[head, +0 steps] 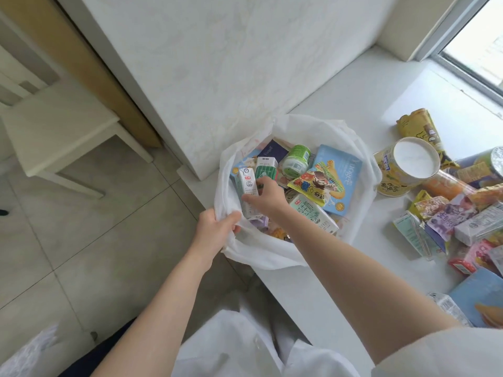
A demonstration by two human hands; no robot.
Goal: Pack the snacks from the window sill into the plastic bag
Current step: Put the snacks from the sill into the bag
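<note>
A white plastic bag (299, 126) stands wide on the white window sill (367, 85), near its left end. Inside lie several snacks: a green-lidded cup (295, 160), a blue biscuit pack (341, 170), a yellow snack packet (315, 186) and a milk carton (313, 213). My left hand (215, 227) grips the bag's near-left rim. Inside the bag, my right hand (265, 195) holds a small white drink carton (247, 191), upright against the bag's left wall.
More snacks lie piled on the sill to the right: a yellow tub with a white lid (402, 167), a yellow packet (419, 129), small cartons and wrappers (457, 224), a blue pack (479, 297). The window frame (468, 74) is at the far right. A pale stool (60, 134) stands on the tiled floor.
</note>
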